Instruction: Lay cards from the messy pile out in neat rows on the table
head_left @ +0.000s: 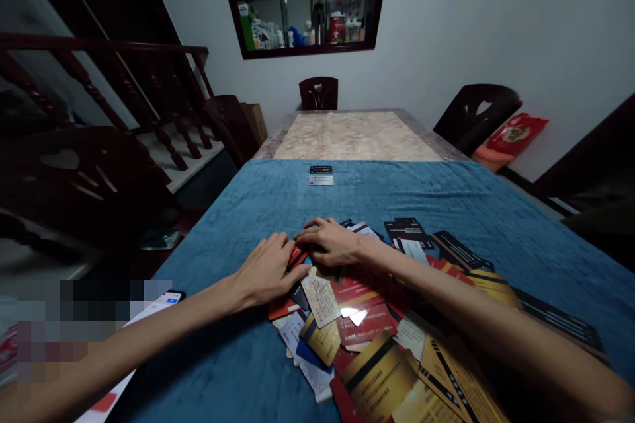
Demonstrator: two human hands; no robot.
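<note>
My left hand (265, 271) rests at the left edge of a heap of cards, fingers laid forward and thumb spread apart over them. Beside it, my right hand (330, 241) lies palm down on the top left of the heap, its fingers loosely bent and apart. A red card (296, 255) shows between the two hands. Below them lie a beige card (321, 297), a red card with printed lines (370, 325) and a gold card with a black stripe (380, 377). Black cards (409, 232) lie past my right forearm. What is under my palms is hidden.
A blue cloth (223, 211) covers the near part of the table. One black and silver card (321, 176) lies alone farther back. A lit phone (153, 307) is partly behind my left forearm. Dark wooden chairs (318, 94) stand around the table.
</note>
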